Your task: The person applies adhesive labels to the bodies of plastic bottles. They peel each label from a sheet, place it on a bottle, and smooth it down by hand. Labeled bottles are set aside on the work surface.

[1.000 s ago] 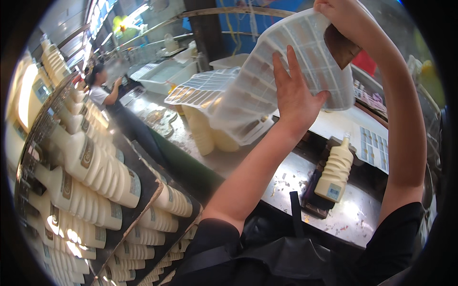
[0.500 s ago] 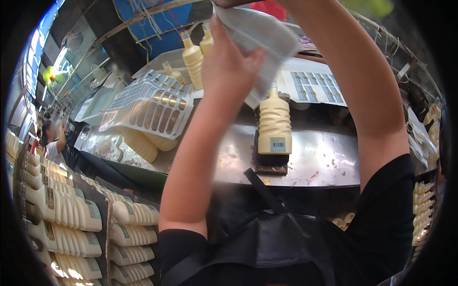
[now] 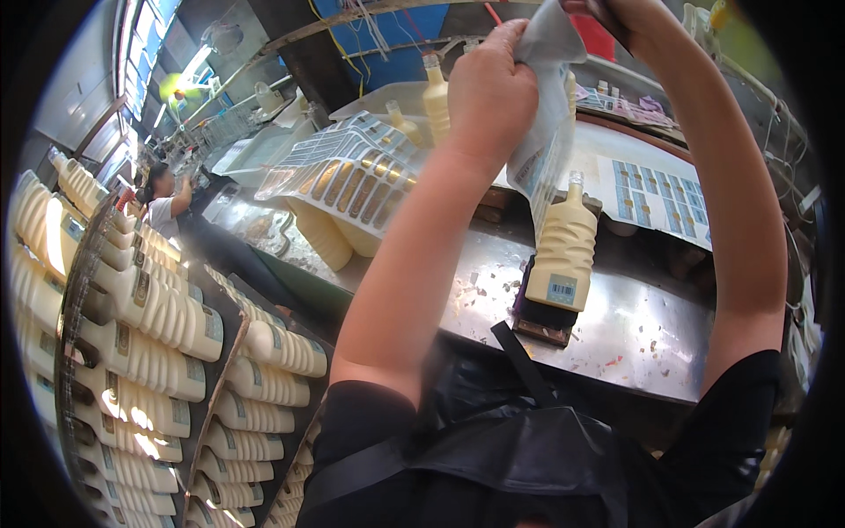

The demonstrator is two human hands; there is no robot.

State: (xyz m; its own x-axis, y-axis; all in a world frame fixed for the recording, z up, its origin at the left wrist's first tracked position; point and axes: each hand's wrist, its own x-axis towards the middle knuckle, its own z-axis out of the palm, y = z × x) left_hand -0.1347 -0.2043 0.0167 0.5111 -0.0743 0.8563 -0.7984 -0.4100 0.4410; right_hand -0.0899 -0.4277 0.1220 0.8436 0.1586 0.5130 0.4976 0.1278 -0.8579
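Note:
My left hand (image 3: 495,95) is raised above the bench, its fingers closed on a limp, translucent sheet (image 3: 547,132) that hangs down beside it. At the upper edge my right hand (image 3: 635,25) has its fingers bent together near the sheet's top; what they hold is hard to make out. Below the sheet stands a cream ribbed bottle (image 3: 563,251) with a clear neck and a small blue-grey label low on its side. It rests tilted on a dark stand (image 3: 544,327) on the metal bench.
On the metal bench (image 3: 647,339), a sheet of gold-and-blue labels (image 3: 356,180) lies over cream bottles (image 3: 321,233). Another label sheet (image 3: 660,198) lies at the right. Racks of labelled bottles (image 3: 145,304) fill the left side. A person (image 3: 167,202) works farther left.
Both hands have moved to the right in the view, and the sheet now hangs more upright. The view has turned left, showing more of the bottle racks. The bottle still stands on its stand.

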